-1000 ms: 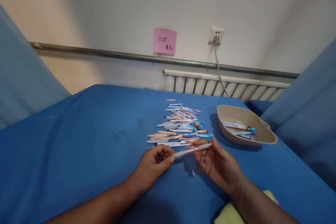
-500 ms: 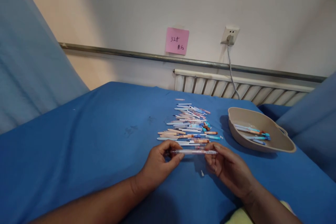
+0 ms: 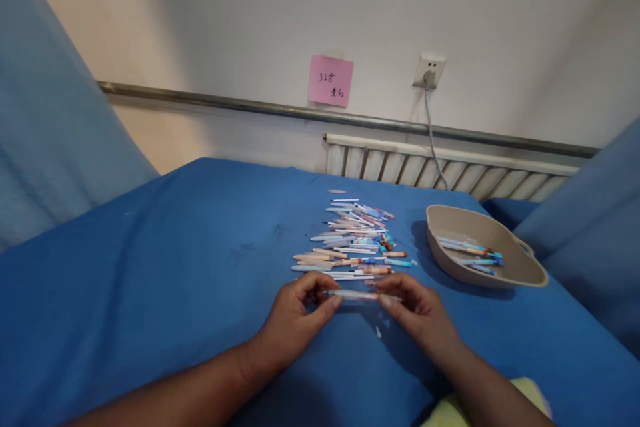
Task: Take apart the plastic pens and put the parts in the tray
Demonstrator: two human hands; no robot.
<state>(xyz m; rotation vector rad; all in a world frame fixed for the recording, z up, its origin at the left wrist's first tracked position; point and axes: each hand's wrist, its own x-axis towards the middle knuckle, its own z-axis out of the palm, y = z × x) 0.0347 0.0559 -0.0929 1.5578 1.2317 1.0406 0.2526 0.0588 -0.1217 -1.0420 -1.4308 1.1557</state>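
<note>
My left hand (image 3: 295,317) and my right hand (image 3: 413,310) each pinch one end of a clear, pale pen (image 3: 357,295), holding it level just above the blue cloth (image 3: 165,267). Beyond my hands lies a pile of pens and pen parts (image 3: 353,240) in blue, orange and white. A small white piece (image 3: 379,332) lies on the cloth under the pen, between my wrists.
A beige tray (image 3: 520,273) with several blue pens inside stands to the right of the pile. Blue fabric rises on both sides. Behind are a radiator (image 3: 450,170), a rail, a pink note (image 3: 330,81) and a wall socket with a cable. A yellow thing (image 3: 520,397) shows by my right forearm.
The pen went from tilted up on the right to level. My hands drew a little closer together along it. The camera view has shifted slightly.
</note>
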